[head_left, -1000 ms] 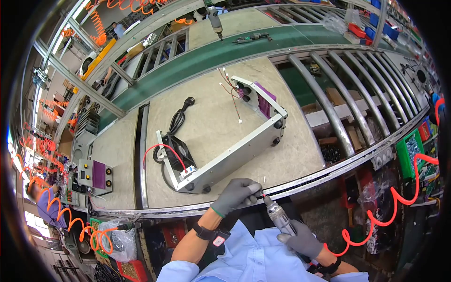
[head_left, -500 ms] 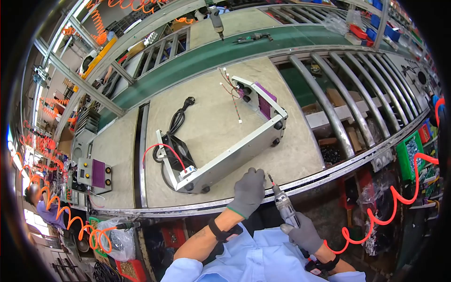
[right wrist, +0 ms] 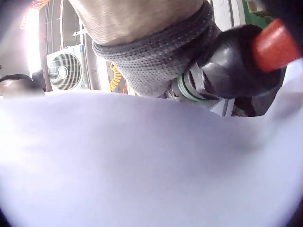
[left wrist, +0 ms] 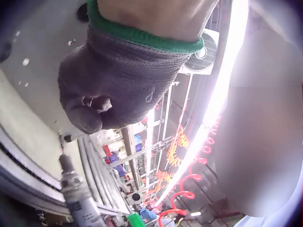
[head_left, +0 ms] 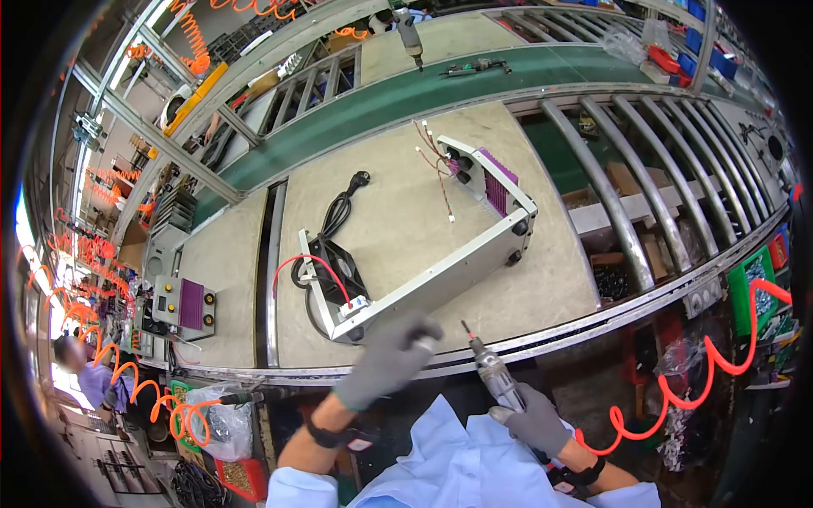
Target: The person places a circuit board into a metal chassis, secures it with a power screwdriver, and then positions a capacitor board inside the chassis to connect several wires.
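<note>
"On the tabletop point(head_left: 525, 296)?"
"One metal chassis point(head_left: 449, 275), one black power cable point(head_left: 337, 213)."
"Hands?"
"Two, gloved: the right hand point(head_left: 538, 419) wraps its fingers round one power driver point(head_left: 500, 385), partly hiding it; the left hand point(head_left: 388, 361) blurs, fingers curled beside the chassis, holding what, I cannot tell."
"Around?"
"Steel rollers point(head_left: 603, 199), coiled hoses point(head_left: 753, 326)."

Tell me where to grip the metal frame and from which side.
Take the metal frame midway along its long wall's upper edge, probably from the near side: that wall stands upright and faces the camera, its edge narrow and straight, with open space behind it.
</note>
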The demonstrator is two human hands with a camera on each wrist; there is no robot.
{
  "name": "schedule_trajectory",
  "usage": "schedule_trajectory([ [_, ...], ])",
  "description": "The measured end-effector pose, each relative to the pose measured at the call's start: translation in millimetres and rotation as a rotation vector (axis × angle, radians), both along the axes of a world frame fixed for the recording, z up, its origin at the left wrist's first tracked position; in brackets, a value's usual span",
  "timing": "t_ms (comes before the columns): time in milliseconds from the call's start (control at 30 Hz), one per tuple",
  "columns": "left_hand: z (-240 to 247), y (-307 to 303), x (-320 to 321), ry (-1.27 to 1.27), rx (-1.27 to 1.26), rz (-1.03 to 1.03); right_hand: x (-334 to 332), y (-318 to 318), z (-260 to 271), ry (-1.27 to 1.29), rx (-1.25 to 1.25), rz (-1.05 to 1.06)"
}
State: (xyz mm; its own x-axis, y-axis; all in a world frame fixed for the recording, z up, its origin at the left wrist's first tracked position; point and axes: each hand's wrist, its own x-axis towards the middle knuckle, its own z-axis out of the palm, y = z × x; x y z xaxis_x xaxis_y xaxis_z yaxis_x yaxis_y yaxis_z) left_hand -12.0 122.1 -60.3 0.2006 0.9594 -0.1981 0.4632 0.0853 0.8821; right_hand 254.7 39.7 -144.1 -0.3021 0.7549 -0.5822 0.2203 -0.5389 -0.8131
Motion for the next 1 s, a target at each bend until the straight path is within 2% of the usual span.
schedule_trajectory([
  [67, 36, 13, -21, -0.091, -0.170, 0.136, -12, 6, -4, 0.029, -0.024, 0.050],
  [133, 68, 32, -29, -0.216, -0.139, 0.238, -24, 10, -12, 0.041, -0.028, 0.096],
  [200, 64, 64, -48, -0.095, -0.049, 0.235, -34, 14, -18, 0.036, -0.013, 0.133],
  [333, 53, 115, -60, 0.091, -0.252, 0.208, -47, 17, -18, 0.047, -0.052, 0.139],
  [433, 30, 134, -53, 0.161, -0.394, 0.152, -51, 17, -20, 0.046, -0.073, 0.137],
  [500, 5, 145, -54, 0.265, -0.457, 0.060, -53, 17, -22, 0.040, -0.084, 0.133],
  [600, -5, 150, -43, 0.519, -0.520, -0.103, -55, 19, -22, 0.027, -0.099, 0.145],
  [667, -35, 160, -50, 0.646, -0.534, -0.219, -57, 19, -31, 0.008, -0.067, 0.154],
  [700, -51, 164, -56, 0.617, -0.607, -0.272, -59, 18, -36, -0.002, -0.049, 0.158],
  [800, -88, 169, -68, 0.743, -0.474, -0.501, -61, 14, -47, 0.025, -0.018, 0.140],
  [900, -56, 156, -50, 0.698, -0.606, -0.386, -60, 16, -44, 0.066, -0.080, 0.147],
  [1000, -52, 154, -46, 0.677, -0.653, -0.363, -60, 16, -43, 0.074, -0.037, 0.141],
])
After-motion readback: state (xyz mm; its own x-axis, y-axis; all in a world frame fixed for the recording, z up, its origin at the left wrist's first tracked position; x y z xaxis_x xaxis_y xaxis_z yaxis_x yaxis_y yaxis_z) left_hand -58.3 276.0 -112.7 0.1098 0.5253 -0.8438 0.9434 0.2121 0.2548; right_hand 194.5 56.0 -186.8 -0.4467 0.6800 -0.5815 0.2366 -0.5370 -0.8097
